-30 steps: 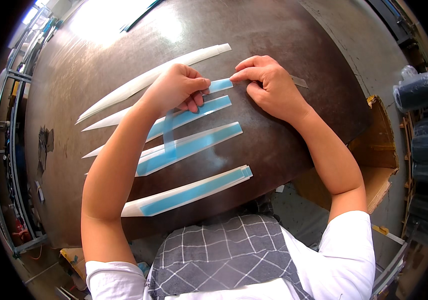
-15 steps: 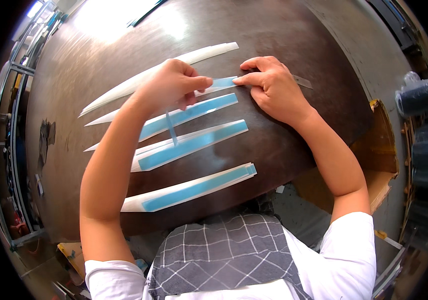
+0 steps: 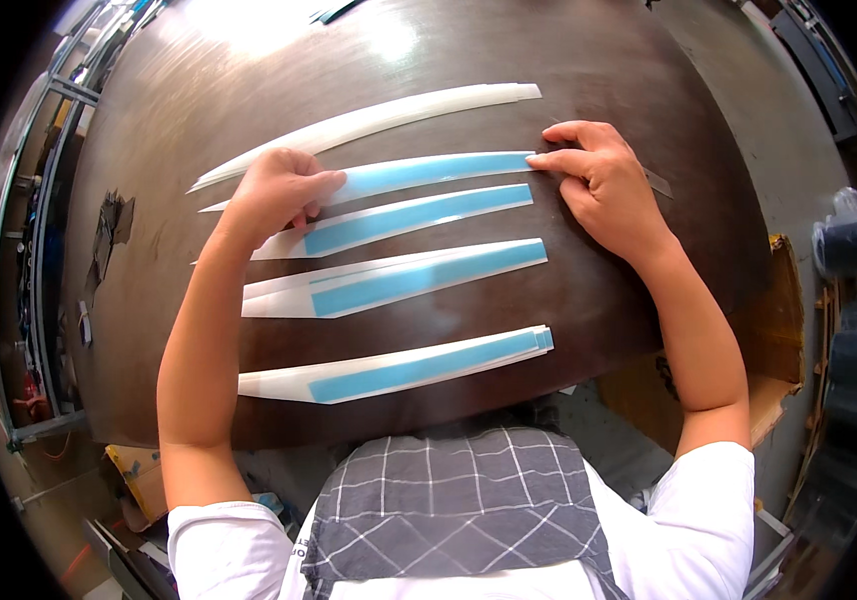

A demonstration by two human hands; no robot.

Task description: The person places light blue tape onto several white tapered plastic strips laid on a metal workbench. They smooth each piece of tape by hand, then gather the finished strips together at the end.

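Several long, tapered white strips lie side by side on the brown table. On the second one from the far side, a light blue tape strip runs along the white piece. My left hand is closed in a pinch at the left end of this tape; its fingers cover that end. At the other end, my right hand touches the tape's tip with one outstretched fingertip, its fingers apart. Nearer me are three white pieces with blue bands: one, another and the nearest stack.
A plain white stack lies beyond my hands. A flat ruler-like strip shows behind my right hand. The table ends before my apron, with a cardboard box below right. A dark ragged patch marks the left side.
My left hand has gone left along the white piece and lower. The loose blue tail that hung below it no longer shows; blue tape now spans between my hands. My right fingertip keeps its place.
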